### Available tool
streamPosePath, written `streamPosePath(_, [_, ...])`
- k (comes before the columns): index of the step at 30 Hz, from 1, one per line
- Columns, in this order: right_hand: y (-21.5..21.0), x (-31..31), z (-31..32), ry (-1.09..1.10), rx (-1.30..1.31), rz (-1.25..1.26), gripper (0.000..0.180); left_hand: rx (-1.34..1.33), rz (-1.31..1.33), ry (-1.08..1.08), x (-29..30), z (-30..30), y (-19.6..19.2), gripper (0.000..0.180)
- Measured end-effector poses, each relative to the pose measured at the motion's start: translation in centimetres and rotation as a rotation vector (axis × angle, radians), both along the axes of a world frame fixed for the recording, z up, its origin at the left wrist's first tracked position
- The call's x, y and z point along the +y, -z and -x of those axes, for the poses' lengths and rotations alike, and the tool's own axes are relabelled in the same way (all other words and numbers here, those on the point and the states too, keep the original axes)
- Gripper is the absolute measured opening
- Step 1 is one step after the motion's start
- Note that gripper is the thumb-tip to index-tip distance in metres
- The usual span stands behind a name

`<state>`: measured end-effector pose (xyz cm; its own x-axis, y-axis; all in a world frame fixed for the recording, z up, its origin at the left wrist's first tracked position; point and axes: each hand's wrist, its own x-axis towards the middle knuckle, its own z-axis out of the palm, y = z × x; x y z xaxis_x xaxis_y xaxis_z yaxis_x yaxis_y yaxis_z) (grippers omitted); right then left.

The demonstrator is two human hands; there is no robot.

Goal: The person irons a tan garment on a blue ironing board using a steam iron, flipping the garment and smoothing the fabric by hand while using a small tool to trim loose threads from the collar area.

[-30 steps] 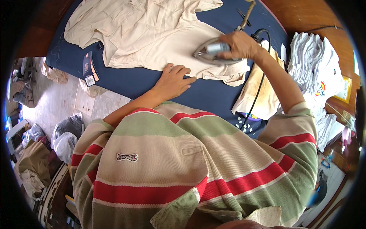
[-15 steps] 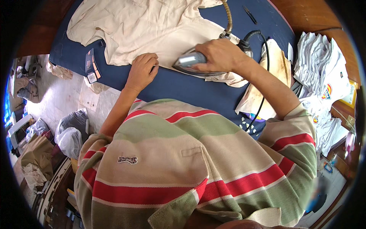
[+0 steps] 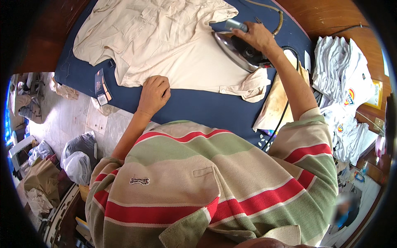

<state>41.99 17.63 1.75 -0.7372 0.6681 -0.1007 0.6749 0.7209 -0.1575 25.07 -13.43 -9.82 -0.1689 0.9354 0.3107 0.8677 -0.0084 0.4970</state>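
Two hands work the beige shirt (image 3: 173,53), which is spread on the blue ironing board (image 3: 198,109). The left hand (image 3: 155,93) is loosely curled, knuckles pinning the shirt's near hem. To its right and farther away, the right hand (image 3: 257,36) grips the iron (image 3: 237,51), whose long axis runs diagonally with its tip toward the shirt's middle.

A small dark tag (image 3: 100,87) with a white sticker hangs off the beige shirt's (image 3: 165,45) edge, on the blue board (image 3: 206,109).

A yellow box (image 3: 377,94) sits far right.
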Motion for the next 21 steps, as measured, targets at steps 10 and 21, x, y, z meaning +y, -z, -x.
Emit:
streamPosePath(10, [-0.2, -1.8, -0.1, -0.208, 0.01, 0.097, 0.056, -0.068, -0.12, -0.22, 16.1, 0.2, -2.3, 0.03])
streamPosePath(21, [-0.6, -3.2, -0.6, 0.035, 0.04, 0.053, 0.057, 0.297, -0.1, -0.238, 24.6, 3.7, 3.1, 0.014])
